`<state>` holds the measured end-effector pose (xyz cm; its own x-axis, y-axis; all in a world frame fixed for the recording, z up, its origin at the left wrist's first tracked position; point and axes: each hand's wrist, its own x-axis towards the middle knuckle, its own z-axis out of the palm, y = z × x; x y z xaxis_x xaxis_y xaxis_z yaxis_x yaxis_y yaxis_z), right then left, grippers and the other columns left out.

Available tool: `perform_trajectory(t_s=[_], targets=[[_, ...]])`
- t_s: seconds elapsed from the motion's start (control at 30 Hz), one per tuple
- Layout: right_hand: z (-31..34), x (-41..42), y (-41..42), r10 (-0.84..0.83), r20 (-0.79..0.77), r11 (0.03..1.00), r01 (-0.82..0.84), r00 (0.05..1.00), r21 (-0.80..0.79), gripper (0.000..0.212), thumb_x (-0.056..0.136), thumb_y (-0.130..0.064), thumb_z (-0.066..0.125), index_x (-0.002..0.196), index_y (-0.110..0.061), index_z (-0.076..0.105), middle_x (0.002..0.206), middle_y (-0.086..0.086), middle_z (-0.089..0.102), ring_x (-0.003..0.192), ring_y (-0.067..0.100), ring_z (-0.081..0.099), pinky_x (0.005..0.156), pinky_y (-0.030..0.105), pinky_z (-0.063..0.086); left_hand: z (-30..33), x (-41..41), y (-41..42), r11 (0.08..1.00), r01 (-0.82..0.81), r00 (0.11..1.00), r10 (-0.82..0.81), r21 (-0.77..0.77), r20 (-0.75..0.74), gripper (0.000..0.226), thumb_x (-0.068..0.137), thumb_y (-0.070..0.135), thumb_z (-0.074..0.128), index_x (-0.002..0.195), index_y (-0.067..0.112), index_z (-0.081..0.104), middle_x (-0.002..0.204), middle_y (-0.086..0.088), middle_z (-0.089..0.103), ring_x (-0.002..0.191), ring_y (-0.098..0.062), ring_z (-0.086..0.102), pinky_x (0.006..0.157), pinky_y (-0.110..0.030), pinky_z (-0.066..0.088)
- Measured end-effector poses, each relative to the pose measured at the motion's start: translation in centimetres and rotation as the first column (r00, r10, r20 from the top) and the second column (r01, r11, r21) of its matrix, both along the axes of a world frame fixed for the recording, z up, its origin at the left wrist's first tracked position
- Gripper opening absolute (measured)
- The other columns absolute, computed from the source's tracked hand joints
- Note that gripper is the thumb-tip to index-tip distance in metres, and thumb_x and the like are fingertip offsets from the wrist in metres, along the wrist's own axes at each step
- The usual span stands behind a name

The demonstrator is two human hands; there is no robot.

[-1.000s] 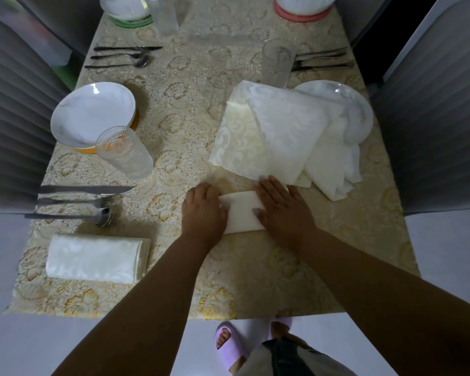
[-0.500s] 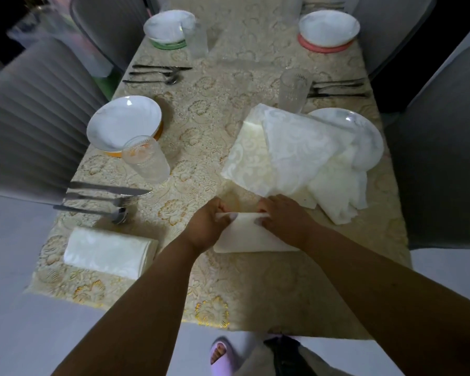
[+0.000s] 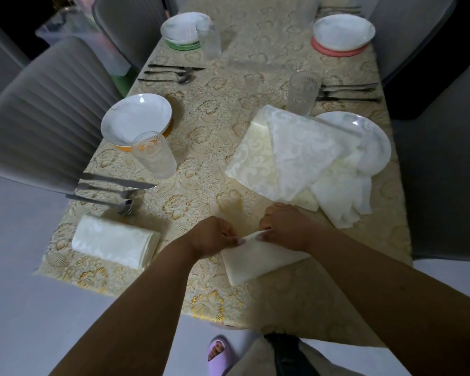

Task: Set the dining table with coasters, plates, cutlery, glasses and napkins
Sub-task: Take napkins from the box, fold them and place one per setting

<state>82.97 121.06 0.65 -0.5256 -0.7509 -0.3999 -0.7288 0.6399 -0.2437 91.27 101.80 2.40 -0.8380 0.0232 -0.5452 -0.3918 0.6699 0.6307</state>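
Observation:
My left hand (image 3: 213, 237) and my right hand (image 3: 284, 226) both pinch the upper edge of a folded cream napkin (image 3: 258, 260), which is raised off the table near its front edge. A finished folded napkin (image 3: 114, 241) lies at the front left, below a knife, fork and spoon (image 3: 111, 192). Several loose napkins (image 3: 296, 156) are piled partly over the right plate (image 3: 369, 142). The left plate (image 3: 136, 119) sits on an orange coaster with a glass (image 3: 154, 156) beside it.
Two far settings have plates on a green coaster (image 3: 183, 46) and a pink coaster (image 3: 337, 50), each with cutlery and a glass. Another glass (image 3: 303, 90) stands above the napkin pile. Grey chairs (image 3: 46, 115) flank the table. My foot in a purple slipper (image 3: 217, 354) is below.
My hands went from pressing the folded napkin flat on the table to pinching its top edge and lifting it toward me. The view has tilted back.

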Motion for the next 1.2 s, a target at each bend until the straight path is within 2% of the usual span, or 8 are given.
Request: perform_trajectory(t_s=[0.07, 0.23, 0.37, 0.5, 0.6, 0.87, 1.03, 1.2], targets=[[-0.3, 0.4, 0.2, -0.024, 0.005, 0.999, 0.024, 1.0, -0.029, 0.07, 0.08, -0.06, 0.01, 0.097, -0.022, 0.066, 0.103, 0.004, 0.058, 0.106, 0.024, 0.049, 0.094, 0.038, 0.038, -0.1, 0.5, 0.2, 0.999, 0.015, 1.0, -0.015, -0.038, -0.001, 0.022, 0.084, 0.032, 0.072, 0.087, 0.01, 0.073, 0.085, -0.006, 0.07, 0.078, -0.015, 0.061, 0.07, -0.027, 0.046], [0.0, 1.0, 0.7, -0.069, -0.03, 0.987, 0.064, 0.997, -0.145, 0.019, 0.093, -0.043, 0.048, 0.09, -0.025, 0.052, 0.105, -0.001, 0.056, 0.109, 0.018, 0.045, 0.083, 0.031, 0.031, -0.3, 1.2, 1.0, 0.989, -0.008, 0.997, -0.004, -0.145, -0.083, 0.02, 0.086, 0.029, 0.07, 0.091, 0.009, 0.073, 0.088, -0.004, 0.068, 0.08, -0.014, 0.059, 0.066, -0.025, 0.041], [-0.2, 0.8, 0.8, -0.033, -0.012, 0.994, 0.032, 0.999, -0.1, 0.027, 0.094, -0.044, 0.047, 0.092, -0.02, 0.059, 0.103, 0.001, 0.057, 0.107, 0.018, 0.046, 0.083, 0.029, 0.031, -0.8, 1.5, 1.2, 0.989, -0.136, 0.99, 0.133, -0.063, -0.052, 0.023, 0.085, 0.02, 0.071, 0.082, -0.002, 0.07, 0.08, -0.014, 0.065, 0.072, -0.018, 0.056, 0.065, -0.027, 0.04], [-0.3, 0.4, 0.8, 0.011, -0.019, 0.998, -0.012, 1.0, -0.055, 0.031, 0.093, -0.049, 0.047, 0.094, -0.022, 0.062, 0.108, 0.003, 0.052, 0.11, 0.018, 0.042, 0.081, 0.03, 0.032, -1.2, 1.9, 2.0, 0.971, -0.104, 0.993, 0.091, -0.216, -0.072, 0.016, 0.083, 0.026, 0.071, 0.078, 0.011, 0.066, 0.081, -0.002, 0.063, 0.077, -0.016, 0.057, 0.059, -0.024, 0.037], [-0.2, 0.4, 0.7, -0.004, -0.021, 0.998, 0.003, 1.0, -0.058, 0.03, 0.085, -0.053, 0.057, 0.086, -0.026, 0.043, 0.102, 0.0, 0.046, 0.105, 0.017, 0.041, 0.074, 0.027, 0.027, -1.3, 2.5, 2.7, 0.953, -0.136, 0.986, 0.106, -0.272, -0.125, 0.019, 0.081, 0.027, 0.073, 0.083, 0.019, 0.056, 0.087, 0.001, 0.061, 0.081, -0.017, 0.056, 0.063, -0.025, 0.039], [0.0, 0.8, 0.7, -0.008, -0.007, 0.996, 0.007, 1.0, -0.094, 0.033, 0.081, -0.05, 0.063, 0.094, -0.026, 0.045, 0.101, -0.002, 0.051, 0.104, 0.017, 0.046, 0.074, 0.027, 0.027, -0.8, 3.0, 3.7, 0.925, 0.008, 0.993, -0.053, -0.381, -0.108, 0.018, 0.087, 0.03, 0.064, 0.094, 0.015, 0.057, 0.099, -0.005, 0.062, 0.092, -0.022, 0.056, 0.071, -0.03, 0.041], [1.2, 1.2, -0.5, 0.013, 0.078, 0.997, -0.006, 0.997, -0.081, 0.027, 0.085, -0.05, 0.061, 0.09, -0.027, 0.048, 0.094, -0.003, 0.047, 0.095, 0.015, 0.044, 0.072, 0.027, 0.027, 0.6, 3.2, 1.2, 0.96, -0.273, 0.953, 0.261, -0.066, -0.152, 0.017, 0.08, 0.022, 0.074, 0.088, 0.017, 0.06, 0.088, 0.002, 0.061, 0.082, -0.016, 0.056, 0.062, -0.023, 0.041], [2.9, 2.8, -4.2, -0.103, 0.445, 0.915, 0.26, 0.889, -0.308, 0.024, 0.089, -0.034, 0.063, 0.076, -0.027, 0.044, 0.074, -0.009, 0.045, 0.067, 0.006, 0.041, 0.058, 0.025, 0.03, 3.5, 5.0, -3.4, 0.723, -0.61, 0.748, 0.66, 0.324, -0.064, 0.019, 0.078, 0.022, 0.079, 0.087, 0.007, 0.073, 0.082, -0.009, 0.07, 0.073, -0.02, 0.06, 0.068, -0.029, 0.047]])
